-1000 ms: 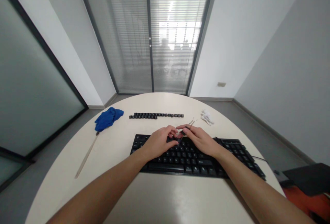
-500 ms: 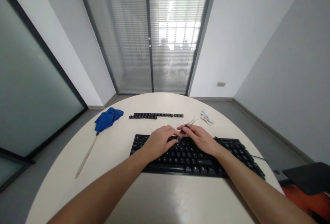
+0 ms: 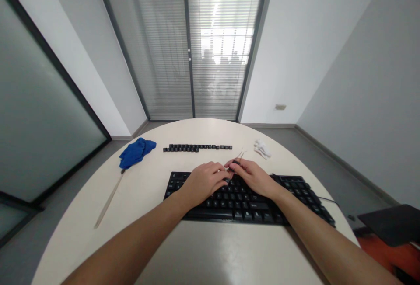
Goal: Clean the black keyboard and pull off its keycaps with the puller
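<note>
A black keyboard point(image 3: 226, 204) lies on the table under both my hands. My right hand point(image 3: 254, 178) is closed around a keycap puller point(image 3: 236, 162); its thin wire prongs point away from me, past the keyboard's far edge. My left hand point(image 3: 206, 180) is pinched just left of it, over the upper keys, with a small black keycap point(image 3: 226, 180) at its thumb and fingertips. The fingertips of the two hands nearly meet, and the keys beneath them are partly hidden. Beyond the keyboard, loose black keycaps point(image 3: 183, 148) stand in rows.
A blue cloth point(image 3: 137, 151) lies at the left of the round table point(image 3: 197, 250), beside a long thin-handled brush or stick point(image 3: 110, 199). Crumpled white material point(image 3: 261, 148) sits at the far right. A cable point(image 3: 328, 199) leaves the keyboard's right side. A dark and orange chair point(image 3: 387, 228) stands at right.
My left fingers have closed in toward my right fingertips, lower over the keys. The puller's prongs have swung slightly left. The whole view has shifted a little.
</note>
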`<state>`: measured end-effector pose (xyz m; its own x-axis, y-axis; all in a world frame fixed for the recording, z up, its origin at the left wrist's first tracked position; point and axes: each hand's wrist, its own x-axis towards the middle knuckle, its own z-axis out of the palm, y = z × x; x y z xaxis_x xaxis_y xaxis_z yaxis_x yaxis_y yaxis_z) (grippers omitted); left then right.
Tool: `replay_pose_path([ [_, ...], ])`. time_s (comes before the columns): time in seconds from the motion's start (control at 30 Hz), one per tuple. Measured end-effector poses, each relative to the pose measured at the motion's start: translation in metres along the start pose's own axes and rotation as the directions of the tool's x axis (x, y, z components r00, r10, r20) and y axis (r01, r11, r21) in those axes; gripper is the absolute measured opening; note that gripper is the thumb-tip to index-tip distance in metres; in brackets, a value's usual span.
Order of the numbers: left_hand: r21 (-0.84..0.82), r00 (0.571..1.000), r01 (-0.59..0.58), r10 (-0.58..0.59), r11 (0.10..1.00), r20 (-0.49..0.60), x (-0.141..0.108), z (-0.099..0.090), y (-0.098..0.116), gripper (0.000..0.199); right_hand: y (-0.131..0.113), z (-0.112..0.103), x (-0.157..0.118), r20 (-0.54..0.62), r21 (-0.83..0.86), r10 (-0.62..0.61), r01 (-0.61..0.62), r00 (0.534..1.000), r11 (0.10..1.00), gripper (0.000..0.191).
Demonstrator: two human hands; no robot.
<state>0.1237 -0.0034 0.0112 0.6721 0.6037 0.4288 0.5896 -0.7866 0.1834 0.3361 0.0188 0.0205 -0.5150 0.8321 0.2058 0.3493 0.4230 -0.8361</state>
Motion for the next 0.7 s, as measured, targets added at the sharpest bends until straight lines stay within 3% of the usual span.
replay_pose_path([
  [0.17, 0.066, 0.998, -0.070, 0.069, 0.995, 0.006, 0.000, -0.001, 0.000, 0.018, 0.001, 0.000, 0.000, -0.007, -0.060, -0.010, 0.010, 1.000, 0.998, 0.035],
  [0.4, 0.033, 0.993, -0.116, 0.116, 0.993, 0.013, 0.000, -0.002, 0.003, 0.017, 0.005, 0.001, 0.001, -0.030, -0.060, 0.007, -0.008, 1.000, 0.998, 0.033],
  [0.53, -0.091, 0.993, 0.050, -0.060, 0.995, -0.106, 0.001, -0.004, -0.001, 0.014, 0.004, 0.001, 0.000, -0.048, -0.087, 0.004, -0.008, 0.999, 0.996, 0.034],
  [0.7, -0.149, 0.928, 0.284, -0.311, 0.947, -0.206, 0.003, -0.013, -0.015, 0.009, -0.001, 0.000, -0.002, -0.029, -0.142, 0.031, -0.035, 0.999, 0.989, 0.034],
])
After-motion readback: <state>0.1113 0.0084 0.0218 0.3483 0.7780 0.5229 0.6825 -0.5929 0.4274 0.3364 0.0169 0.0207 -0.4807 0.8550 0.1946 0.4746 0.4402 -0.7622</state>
